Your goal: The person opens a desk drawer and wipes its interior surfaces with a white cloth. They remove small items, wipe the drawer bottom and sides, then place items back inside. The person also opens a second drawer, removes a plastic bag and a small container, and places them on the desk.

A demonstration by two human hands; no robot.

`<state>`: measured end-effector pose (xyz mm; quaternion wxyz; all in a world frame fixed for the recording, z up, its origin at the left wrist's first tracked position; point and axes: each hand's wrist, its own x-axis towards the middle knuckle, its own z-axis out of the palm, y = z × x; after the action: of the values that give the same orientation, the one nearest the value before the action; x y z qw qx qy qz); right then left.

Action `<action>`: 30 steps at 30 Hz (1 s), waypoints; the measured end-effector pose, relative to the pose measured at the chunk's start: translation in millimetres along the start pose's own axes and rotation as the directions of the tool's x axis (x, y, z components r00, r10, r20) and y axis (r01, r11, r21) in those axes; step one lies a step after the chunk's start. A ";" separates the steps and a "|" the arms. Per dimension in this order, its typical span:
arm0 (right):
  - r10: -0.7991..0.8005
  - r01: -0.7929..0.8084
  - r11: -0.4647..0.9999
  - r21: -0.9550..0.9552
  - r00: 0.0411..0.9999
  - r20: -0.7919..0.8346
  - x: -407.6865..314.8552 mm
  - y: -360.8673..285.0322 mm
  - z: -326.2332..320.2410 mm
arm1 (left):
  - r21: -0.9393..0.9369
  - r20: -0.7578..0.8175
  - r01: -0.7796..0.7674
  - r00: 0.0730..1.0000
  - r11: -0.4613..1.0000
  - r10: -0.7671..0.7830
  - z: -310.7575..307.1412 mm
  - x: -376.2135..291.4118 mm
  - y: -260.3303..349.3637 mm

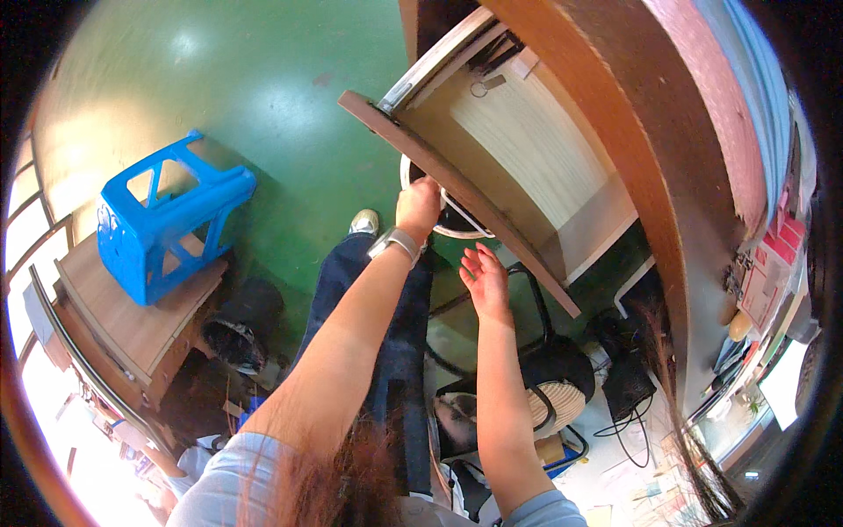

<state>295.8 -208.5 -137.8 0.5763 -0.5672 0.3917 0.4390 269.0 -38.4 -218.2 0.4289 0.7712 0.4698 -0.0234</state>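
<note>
A wooden drawer (527,145) is pulled out of a brown desk. My left hand (419,203), with a watch on its wrist, is curled at the outer face of the drawer front (454,191), around one end of a thin pale handle (469,214); the fingertips are hidden. Just below the front, my right hand (486,277) hangs with fingers apart and nothing in it. Inside the drawer lie a ring with a tag (487,85), some dark items (494,53) and a small white piece (525,62).
A round bin (461,232) with a white rim stands under the drawer front. On the left, a blue plastic stool (171,211) rests sideways on a wooden surface (112,290), near a dark bin (237,336). A chair with a beige cushion (560,405) is by my right arm.
</note>
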 end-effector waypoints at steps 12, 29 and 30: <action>-0.256 0.250 0.967 0.055 0.937 0.238 -65.4 -36.6 15.7 | -0.333 0.155 0.161 0.981 0.929 -0.115 -78.1 -27.0 6.5; 0.034 -0.036 0.999 0.034 0.999 0.031 -75.5 -31.7 23.0 | 0.130 0.183 -0.755 0.655 0.642 0.733 -199.8 -14.6 193.4; 0.004 -0.005 1.000 0.024 0.999 0.038 -74.6 -26.3 21.4 | 0.249 0.354 -0.812 0.584 0.528 0.731 -186.1 -2.3 194.1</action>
<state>296.8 -191.0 -57.7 0.5893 -0.5510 0.3873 0.4462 344.0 50.2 24.4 0.2800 0.9599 0.0162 -0.0015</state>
